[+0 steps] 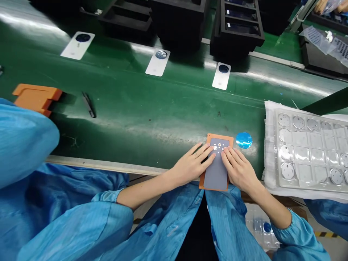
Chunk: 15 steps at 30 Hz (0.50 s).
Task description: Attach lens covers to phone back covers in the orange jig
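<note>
Green bench [141, 105], grey panel [216, 172].
My left fingers [202, 150] spread, right fingers [233, 156] together; panel likely stiff, light; hold nine-and-three-o'clock edges.

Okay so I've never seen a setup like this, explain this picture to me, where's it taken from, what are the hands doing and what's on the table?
There is no robot here: these are a person's own bare hands, seen from a camera worn on the head, looking forward and down.

The left hand and right hand rest their fingers on a gray panel, which lies on an orange plate at the near edge of the green table. Neither hand seems to lift anything.

Just beyond the right hand is a shiny blue disc. Farther right is a clear tray with round pieces in some pockets. Across the table lie three white panels, and toward the left a slim dark tool.
</note>
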{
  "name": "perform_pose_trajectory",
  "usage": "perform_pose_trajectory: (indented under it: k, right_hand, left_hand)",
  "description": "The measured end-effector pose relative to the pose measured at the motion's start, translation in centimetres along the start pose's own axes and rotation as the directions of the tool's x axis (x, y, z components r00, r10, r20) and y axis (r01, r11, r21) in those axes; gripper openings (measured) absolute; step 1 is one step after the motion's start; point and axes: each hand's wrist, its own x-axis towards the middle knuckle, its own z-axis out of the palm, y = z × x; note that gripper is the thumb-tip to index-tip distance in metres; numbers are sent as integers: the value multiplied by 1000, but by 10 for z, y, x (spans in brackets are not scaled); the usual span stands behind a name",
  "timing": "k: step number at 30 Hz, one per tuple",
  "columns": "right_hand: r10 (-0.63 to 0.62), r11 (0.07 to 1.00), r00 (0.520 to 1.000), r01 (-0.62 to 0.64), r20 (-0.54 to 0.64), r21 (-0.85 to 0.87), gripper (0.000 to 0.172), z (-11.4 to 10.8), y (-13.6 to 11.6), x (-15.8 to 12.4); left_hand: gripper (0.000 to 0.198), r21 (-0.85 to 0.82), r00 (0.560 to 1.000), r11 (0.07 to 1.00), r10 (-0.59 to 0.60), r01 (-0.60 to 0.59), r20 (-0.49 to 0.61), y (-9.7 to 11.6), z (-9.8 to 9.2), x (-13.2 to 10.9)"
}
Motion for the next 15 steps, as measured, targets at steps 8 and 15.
perform_pose_trajectory:
  k: [8, 15]
  right_hand:
    - [96, 989, 995, -98, 20, 112, 57, 2, -14, -4]
    - [86, 973, 982, -47, -167, 225, 47, -3, -14, -14]
  left_hand:
    - [45, -94, 997, 995, -33, 39, 63, 4, 0, 3]
    - [61, -482, 994, 870, -84, 107, 70, -12, -10, -3]
